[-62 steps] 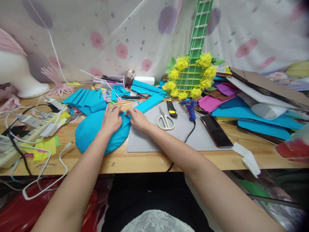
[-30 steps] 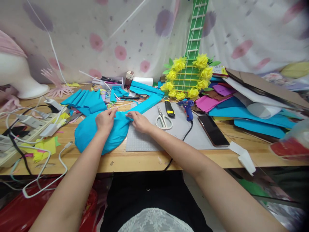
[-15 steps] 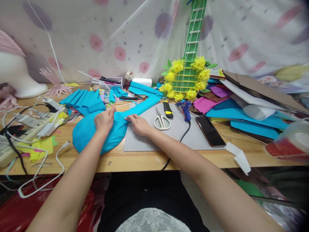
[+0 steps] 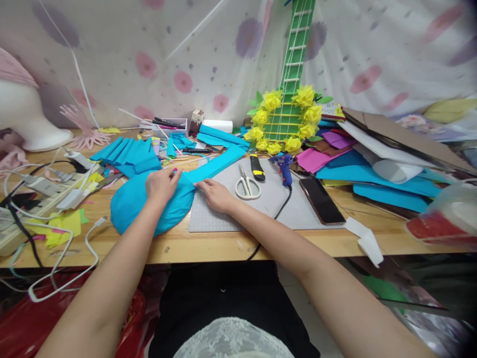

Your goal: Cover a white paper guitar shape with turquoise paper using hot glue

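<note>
Work in hand looks like shaping the wrinkled covering of a round blue piece (image 4: 126,204), left of centre at the bench's near side. The left hand (image 4: 161,188) rests on top of it, fingers curled close together; whether they grip a fold I cannot tell. The right hand (image 4: 216,195) has its fingers narrow, pinching the piece's right edge, just beside a blue strip (image 4: 218,164) that runs off far and right. The thin covering seems easy to crease, so the next move probably calls for a light, even pull at that pinch.

The wooden bench (image 4: 208,250) is crowded. On a grey mat (image 4: 219,222) to the right lie scissors (image 4: 245,184), a black-and-yellow cutter (image 4: 257,168), a blue glue gun (image 4: 285,171) and a phone (image 4: 322,201). Coloured sheets (image 4: 372,174) pile up at right; a power strip (image 4: 17,229) with white cables sits at left. At the far side, a green guitar shape (image 4: 290,103) ringed with yellow flowers stands before a flower-printed curtain (image 4: 149,30).
</note>
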Demonstrator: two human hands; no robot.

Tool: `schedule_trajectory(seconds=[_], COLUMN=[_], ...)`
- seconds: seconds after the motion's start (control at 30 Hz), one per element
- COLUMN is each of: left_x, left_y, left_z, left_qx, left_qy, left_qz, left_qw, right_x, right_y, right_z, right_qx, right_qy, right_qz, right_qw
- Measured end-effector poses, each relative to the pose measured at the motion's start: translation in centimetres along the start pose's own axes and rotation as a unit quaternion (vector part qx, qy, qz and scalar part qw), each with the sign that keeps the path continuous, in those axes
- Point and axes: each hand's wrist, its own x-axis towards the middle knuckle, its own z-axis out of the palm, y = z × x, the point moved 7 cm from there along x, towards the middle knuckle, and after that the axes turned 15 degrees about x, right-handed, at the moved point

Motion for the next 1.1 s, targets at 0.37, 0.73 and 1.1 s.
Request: schedule_trajectory(seconds=[0.37, 0.73, 1.1], left_x=[-0.2, -0.1, 0.4], left_y=[2.8, 3.1, 3.7], left_z=[0.7, 1.3, 1.2], left_qx=[-0.096, -0.094, -0.078], left_qy=[0.026, -0.023, -0.053], left_qz=[0.229, 0.233, 0.251], left_qw=[0.968, 0.968, 0.963], right_x=[-0.3, -0.3, -0.4], right_y=[0.2, 0.4, 0.5], right_z=[1.1, 0.9, 0.6], right_qx=[-0.011, 0.036, 0.045], right_qy=[-0.010, 0.020, 0.028], right_qz=[-0.015, -0.011, 0.011], right_qw=[1.000, 0.999, 0.999])
